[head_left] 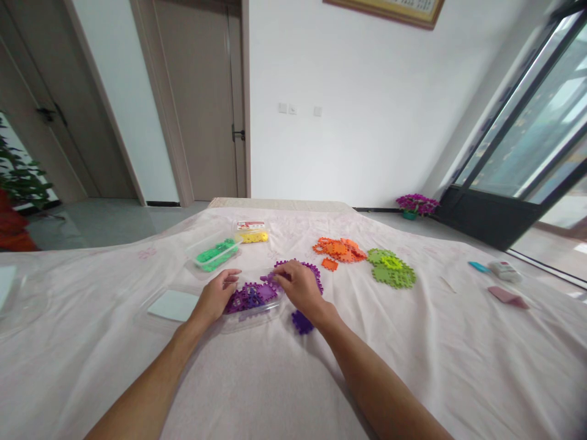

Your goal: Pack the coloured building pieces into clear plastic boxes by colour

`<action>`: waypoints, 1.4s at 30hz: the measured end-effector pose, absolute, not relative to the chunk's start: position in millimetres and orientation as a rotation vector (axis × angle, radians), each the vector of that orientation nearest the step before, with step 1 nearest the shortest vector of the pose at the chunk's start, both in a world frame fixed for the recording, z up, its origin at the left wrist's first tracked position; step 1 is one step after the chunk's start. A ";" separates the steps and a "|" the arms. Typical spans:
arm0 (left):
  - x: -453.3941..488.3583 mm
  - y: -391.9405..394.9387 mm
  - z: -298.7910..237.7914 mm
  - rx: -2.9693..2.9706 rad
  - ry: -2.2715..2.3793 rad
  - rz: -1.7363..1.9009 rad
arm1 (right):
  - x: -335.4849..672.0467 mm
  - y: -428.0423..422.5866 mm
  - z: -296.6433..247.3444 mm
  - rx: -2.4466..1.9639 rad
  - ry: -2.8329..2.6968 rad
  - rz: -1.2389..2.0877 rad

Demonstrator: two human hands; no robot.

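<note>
Two bare hands work at a clear plastic box (pixel 257 320) on the cloth-covered table (pixel 229 391). The right hand (pixel 296 282) pinches a small purple piece (pixel 267 278) between its fingertips, over the far right part of the box. The piece points leftward out of the grip, toward the left hand (pixel 221 295); it is too small and partly covered to tell its long axis. It is flat plastic, mid-purple, with a notched edge. The left hand's fingers are loosely curved and spread at the box's left end; whether they touch the rim I cannot tell.

The box lies with its long axis running left to right, and holds a jumble of purple toothed pieces (pixel 250 297), some darker. More purple pieces (pixel 317 272) lie on the cloth behind the right hand, and a dark purple piece (pixel 301 322) lies beneath its wrist. Farther off, one clear container (pixel 198 264) holds green pieces (pixel 215 254), and another (pixel 238 227) holds yellow pieces (pixel 254 237).
</note>
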State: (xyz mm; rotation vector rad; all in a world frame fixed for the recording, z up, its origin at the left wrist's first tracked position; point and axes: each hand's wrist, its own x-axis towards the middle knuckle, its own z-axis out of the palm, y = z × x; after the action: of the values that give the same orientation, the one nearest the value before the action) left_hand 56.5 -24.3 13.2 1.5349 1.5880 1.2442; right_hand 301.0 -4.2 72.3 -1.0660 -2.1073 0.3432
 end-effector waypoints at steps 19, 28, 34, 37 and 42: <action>55.9 -23.8 11.3 1.557 1.602 1.234 | 292.1 -21.7 78.0 -1.048 -2.434 0.095; 55.9 -22.7 9.7 1.525 1.599 1.237 | 311.5 -8.5 92.3 -1.411 -2.332 0.133; 54.2 -20.6 6.2 1.545 1.583 1.248 | 329.6 -8.8 102.3 -1.708 -2.586 0.324; 53.9 -20.6 5.8 1.562 1.584 1.240 | 331.6 -12.5 102.5 -1.713 -2.758 0.363; 55.9 -22.9 9.9 1.564 1.604 1.230 | 332.6 -17.3 98.0 -1.548 -2.936 0.289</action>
State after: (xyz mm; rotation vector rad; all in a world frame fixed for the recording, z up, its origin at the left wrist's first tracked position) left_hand 55.9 -22.9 9.9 1.5636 1.6036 1.2300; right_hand 332.6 -17.3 98.0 -1.5477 -2.9358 0.2889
